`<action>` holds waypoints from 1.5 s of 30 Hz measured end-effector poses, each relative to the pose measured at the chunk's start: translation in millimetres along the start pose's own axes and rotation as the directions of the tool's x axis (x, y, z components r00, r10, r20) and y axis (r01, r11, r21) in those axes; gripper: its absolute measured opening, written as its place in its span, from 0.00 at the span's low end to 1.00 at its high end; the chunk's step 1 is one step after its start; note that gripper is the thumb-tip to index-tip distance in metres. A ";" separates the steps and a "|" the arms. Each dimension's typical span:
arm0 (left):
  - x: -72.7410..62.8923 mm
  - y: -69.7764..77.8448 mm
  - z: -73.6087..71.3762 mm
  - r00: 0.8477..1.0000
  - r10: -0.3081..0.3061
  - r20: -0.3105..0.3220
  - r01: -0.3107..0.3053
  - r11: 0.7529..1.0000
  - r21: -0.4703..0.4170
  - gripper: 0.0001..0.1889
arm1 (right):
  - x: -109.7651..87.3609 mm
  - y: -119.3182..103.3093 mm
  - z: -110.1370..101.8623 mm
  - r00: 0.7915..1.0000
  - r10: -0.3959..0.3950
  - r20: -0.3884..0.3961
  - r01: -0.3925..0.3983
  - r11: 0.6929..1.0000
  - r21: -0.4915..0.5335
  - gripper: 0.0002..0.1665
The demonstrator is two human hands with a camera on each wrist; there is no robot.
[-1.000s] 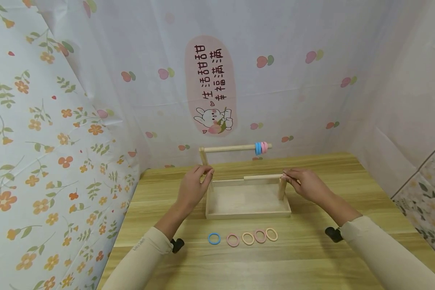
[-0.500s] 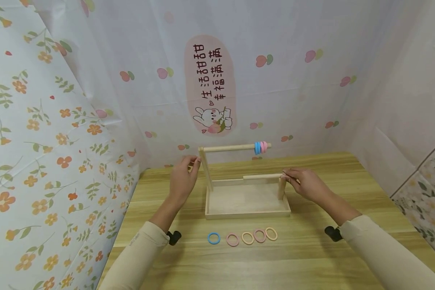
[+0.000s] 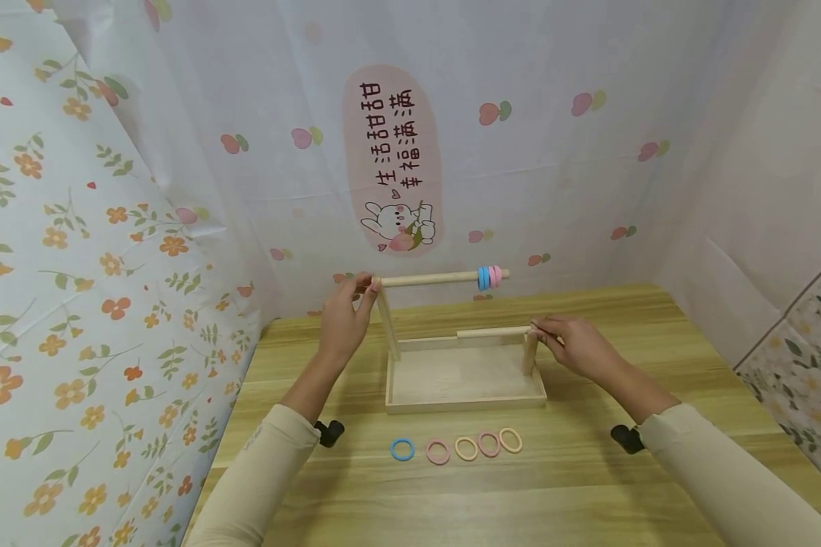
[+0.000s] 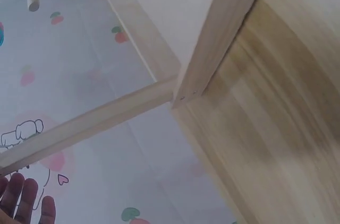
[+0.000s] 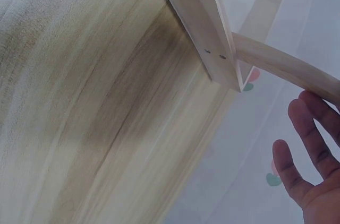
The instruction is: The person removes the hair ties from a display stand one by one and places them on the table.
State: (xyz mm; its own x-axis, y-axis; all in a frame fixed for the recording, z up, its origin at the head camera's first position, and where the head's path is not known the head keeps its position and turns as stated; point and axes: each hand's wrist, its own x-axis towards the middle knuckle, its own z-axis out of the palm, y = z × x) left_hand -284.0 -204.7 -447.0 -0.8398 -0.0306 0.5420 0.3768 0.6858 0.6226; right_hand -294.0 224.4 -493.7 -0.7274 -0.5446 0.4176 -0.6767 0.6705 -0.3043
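A wooden rack with a shallow tray base [image 3: 465,406] stands on the table. Its tall left post [image 3: 388,327] carries a long upper rod [image 3: 427,279]; blue rings [image 3: 483,279] and pink rings [image 3: 496,276] hang near that rod's right end. My left hand [image 3: 345,319] pinches the top of the tall post between thumb and fingers. On the other side, my right hand [image 3: 576,348] holds the top of the short right post [image 3: 530,357], where a shorter rod [image 3: 494,333] points left. In the right wrist view, fingers [image 5: 311,134] lie against the short post.
In front of the rack, a blue ring [image 3: 402,450], pink rings [image 3: 438,452] and yellow rings [image 3: 466,449] lie in a row on the wooden table [image 3: 410,505]. A printed curtain [image 3: 547,197] hangs behind, and a flowered cloth [image 3: 109,304] covers the left side.
My left hand has moved from the middle of the tall post, outward and up to its top corner. My right hand stays at the short post. The rings have not moved.
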 end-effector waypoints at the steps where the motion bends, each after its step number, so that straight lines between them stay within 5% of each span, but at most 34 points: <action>1: 1.1 0.2 -0.2 1.000 0.001 -0.001 -0.001 1.000 -0.011 0.21 | 0.3 -0.5 0.2 1.000 -0.001 -0.001 0.001 1.000 0.002 0.18; 20: 15.2 4.4 1.6 1.000 -0.006 0.027 0.009 0.994 -0.105 0.18 | 2.0 -3.0 -1.4 1.000 0.023 0.019 -0.023 1.000 0.010 0.18; 35: 17.2 1.6 2.9 0.994 -0.104 0.043 0.110 0.972 -0.205 0.17 | 5.6 -2.4 -5.0 0.999 0.016 0.029 -0.017 1.000 0.008 0.19; 45: 17.6 3.2 -2.0 0.972 -0.202 0.121 0.227 0.942 -0.248 0.19 | 4.4 0.2 -2.9 0.999 0.001 0.044 -0.003 0.999 0.039 0.18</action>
State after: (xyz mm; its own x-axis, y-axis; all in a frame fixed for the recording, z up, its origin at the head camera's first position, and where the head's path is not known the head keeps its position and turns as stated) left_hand -296.8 -204.4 -434.3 -0.9398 -0.0802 0.3323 0.2611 0.4587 0.8493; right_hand -297.0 223.5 -489.4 -0.7325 -0.5653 0.3792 -0.6784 0.6520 -0.3386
